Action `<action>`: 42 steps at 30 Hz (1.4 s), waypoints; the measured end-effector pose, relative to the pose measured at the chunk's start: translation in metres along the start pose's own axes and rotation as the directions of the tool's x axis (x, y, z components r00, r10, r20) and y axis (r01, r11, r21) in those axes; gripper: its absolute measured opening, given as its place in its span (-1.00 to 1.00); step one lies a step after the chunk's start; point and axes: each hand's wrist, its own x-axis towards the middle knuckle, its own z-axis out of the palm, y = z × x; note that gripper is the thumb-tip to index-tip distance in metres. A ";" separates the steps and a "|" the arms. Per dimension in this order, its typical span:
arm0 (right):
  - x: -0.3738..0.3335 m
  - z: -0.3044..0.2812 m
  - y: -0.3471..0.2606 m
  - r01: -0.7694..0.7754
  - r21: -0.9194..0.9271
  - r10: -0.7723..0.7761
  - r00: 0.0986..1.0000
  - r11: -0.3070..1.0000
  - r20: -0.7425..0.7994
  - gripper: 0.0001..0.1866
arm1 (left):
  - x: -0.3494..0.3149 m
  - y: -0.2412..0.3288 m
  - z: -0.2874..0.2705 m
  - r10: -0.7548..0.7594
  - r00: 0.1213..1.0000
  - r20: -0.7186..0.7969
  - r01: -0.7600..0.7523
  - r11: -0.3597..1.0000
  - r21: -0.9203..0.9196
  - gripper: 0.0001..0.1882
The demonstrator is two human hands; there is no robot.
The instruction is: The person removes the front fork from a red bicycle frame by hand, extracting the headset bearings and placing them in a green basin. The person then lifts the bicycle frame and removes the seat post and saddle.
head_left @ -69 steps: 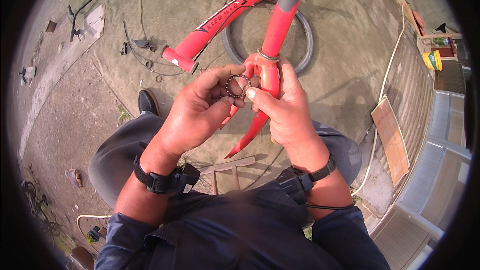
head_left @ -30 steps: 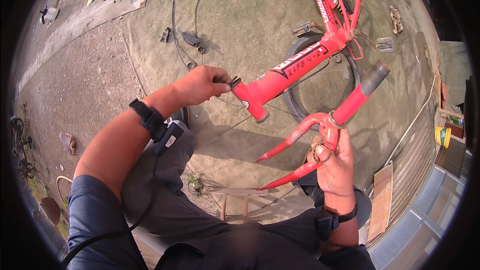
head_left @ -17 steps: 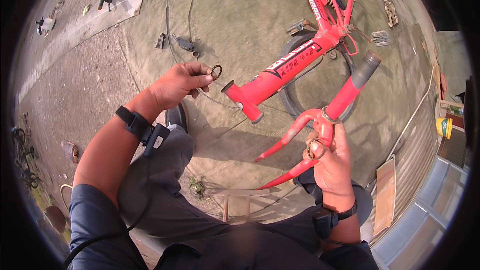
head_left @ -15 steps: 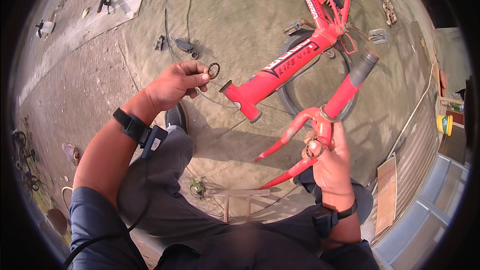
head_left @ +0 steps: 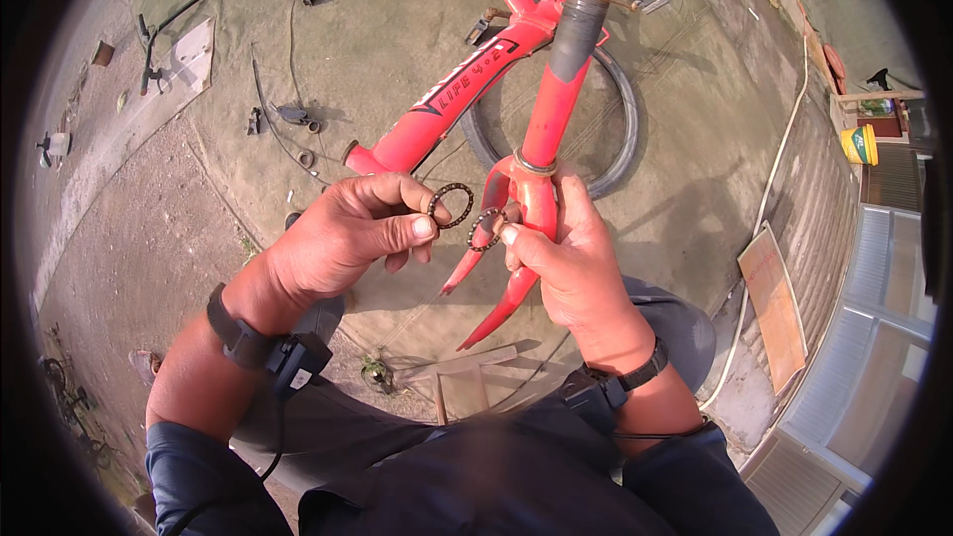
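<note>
Between the thumb and fingers of my left hand (head_left: 362, 233) is a dark ball bearing ring (head_left: 453, 206), held up on edge. A second bearing ring (head_left: 486, 229) is pinched at the thumb of my right hand (head_left: 571, 258), close beside the first but apart from it. The same right hand also grips a red bicycle fork (head_left: 541, 201) below its crown, the steerer tube pointing up and away and the legs (head_left: 511, 308) toward me. Beyond my hands lies the red bicycle frame (head_left: 467, 89), its head tube partly hidden behind my left hand.
A wheel (head_left: 620, 149) lies under the frame. Black handlebars (head_left: 151, 50), small dark parts (head_left: 291, 114) and a cable rest on the ground to the left. At right are a leaning board (head_left: 774, 308) and a yellow bucket (head_left: 860, 145). A wooden stool (head_left: 467, 377) stands near me.
Both hands have come together in front of me, bringing the two bearing rings side by side. The fork has moved left and stands more upright. The view has shifted to the right.
</note>
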 end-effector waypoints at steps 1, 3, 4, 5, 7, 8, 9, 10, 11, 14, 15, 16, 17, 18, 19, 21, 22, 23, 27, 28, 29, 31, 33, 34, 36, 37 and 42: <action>-0.004 -0.002 0.000 0.016 0.016 -0.016 1.000 1.000 0.020 -0.31 | -0.002 -0.003 0.010 0.009 1.000 0.000 -0.009 1.000 0.016 -0.83; -0.012 -0.005 0.000 0.038 0.034 -0.040 0.998 0.999 0.046 -0.33 | -0.004 -0.009 0.028 0.013 1.000 -0.002 -0.013 0.999 0.034 -0.82; -0.016 -0.008 0.001 0.044 0.033 -0.046 0.998 0.998 0.048 -0.34 | -0.005 -0.012 0.036 0.018 1.000 -0.013 -0.017 0.999 0.050 -0.82; -0.021 -0.011 0.001 0.077 0.033 -0.079 0.994 0.996 0.075 -0.35 | -0.007 -0.014 0.043 0.025 0.999 -0.024 -0.023 0.998 0.066 -0.82; -0.024 -0.015 0.003 0.076 0.033 -0.078 0.995 0.997 0.058 -0.35 | -0.011 -0.016 0.056 0.034 0.998 -0.059 -0.029 0.996 0.088 -0.82; -0.026 -0.016 0.004 0.044 0.020 -0.045 0.999 0.999 0.024 -0.35 | -0.013 -0.017 0.062 0.041 0.997 -0.069 -0.034 0.994 0.106 -0.82; -0.030 -0.018 0.005 0.090 0.041 -0.093 0.994 0.995 0.060 -0.35 | -0.015 -0.018 0.068 0.047 0.996 -0.079 -0.037 0.991 0.125 -0.83; -0.033 -0.020 0.005 0.093 0.046 -0.096 0.994 0.995 0.056 -0.35 | -0.017 -0.018 0.073 0.059 0.994 -0.092 -0.046 0.989 0.139 -0.83; -0.036 -0.021 0.005 0.095 0.051 -0.097 0.994 0.994 0.053 -0.35 | -0.019 -0.019 0.079 0.071 0.992 -0.105 -0.055 0.987 0.152 -0.84; -0.041 -0.023 0.005 0.088 0.080 -0.091 0.995 0.993 0.029 -0.26 | -0.020 -0.023 0.094 0.133 0.985 -0.108 -0.114 0.980 0.164 -0.87; -0.042 -0.023 0.005 0.087 0.086 -0.089 0.996 0.992 0.027 -0.26 | -0.020 -0.025 0.098 0.156 0.982 -0.104 -0.139 0.977 0.161 -0.88; -0.043 -0.023 0.005 0.085 0.092 -0.087 0.996 0.992 0.025 -0.26 | -0.021 -0.026 0.101 0.167 0.979 -0.112 -0.148 0.975 0.163 -0.88; -0.044 -0.024 0.004 0.083 0.098 -0.086 0.996 0.992 0.026 -0.26 | -0.020 -0.028 0.104 0.178 0.977 -0.121 -0.157 0.974 0.165 -0.88; -0.044 -0.024 0.004 0.083 0.108 -0.086 0.996 0.991 0.023 -0.26 | -0.020 -0.029 0.106 0.199 0.972 -0.126 -0.176 0.970 0.168 -0.88; -0.045 -0.024 0.004 0.084 0.118 -0.087 0.996 0.989 0.022 -0.26 | -0.020 -0.030 0.107 0.202 0.971 -0.125 -0.177 0.967 0.185 -0.89; -0.045 -0.023 0.006 0.091 0.136 -0.094 0.995 0.987 0.015 -0.26 | -0.020 -0.031 0.110 0.237 0.964 -0.119 -0.208 0.955 0.214 -0.89; -0.046 -0.022 0.007 0.099 0.144 -0.101 0.995 0.985 0.008 -0.25 | -0.020 -0.032 0.112 0.241 0.963 -0.122 -0.211 0.953 0.219 -0.91; -0.046 -0.022 0.007 0.112 0.156 -0.115 0.993 0.981 0.009 -0.25 | -0.020 -0.033 0.114 0.255 0.959 -0.124 -0.224 0.950 0.218 -0.92; -0.045 -0.024 0.009 0.105 0.151 -0.110 0.994 0.983 0.021 -0.23 | -0.019 -0.035 0.120 0.262 0.958 -0.118 -0.231 0.946 0.228 -0.95; -0.045 -0.025 0.009 0.101 0.158 -0.106 0.994 0.982 0.022 -0.23 | -0.019 -0.036 0.122 0.267 0.956 -0.124 -0.233 0.943 0.236 -0.95; -0.045 -0.025 0.008 0.100 0.169 -0.106 0.994 0.981 0.026 -0.23 | -0.020 -0.036 0.123 0.271 0.954 -0.131 -0.234 0.941 0.244 -0.96; -0.047 -0.025 0.007 0.079 0.160 -0.087 0.996 0.984 0.038 -0.23 | -0.020 -0.036 0.124 0.301 0.944 -0.136 -0.254 0.924 0.285 -0.96; -0.049 -0.026 0.004 0.058 0.160 -0.069 0.996 0.985 0.061 -0.26 | -0.021 -0.036 0.125 0.353 0.926 -0.131 -0.291 0.892 0.346 -0.96; -0.051 -0.026 0.002 0.045 0.162 -0.058 0.995 0.986 0.078 -0.29 | -0.021 -0.036 0.124 0.361 0.923 -0.129 -0.295 0.883 0.364 -0.96; -0.053 -0.027 -0.001 0.024 0.179 -0.045 0.992 0.984 0.114 -0.31 | -0.022 -0.036 0.124 0.388 0.913 -0.128 -0.313 0.866 0.391 -0.96; -0.053 -0.028 -0.003 0.015 0.194 -0.042 0.990 0.981 0.134 -0.30 | -0.022 -0.036 0.123 0.402 0.907 -0.123 -0.317 0.846 0.429 -0.96; -0.056 -0.026 -0.007 -0.024 0.207 -0.022 0.976 0.978 0.217 -0.21 | -0.023 -0.036 0.120 0.523 0.848 -0.091 -0.336 0.661 0.671 -0.92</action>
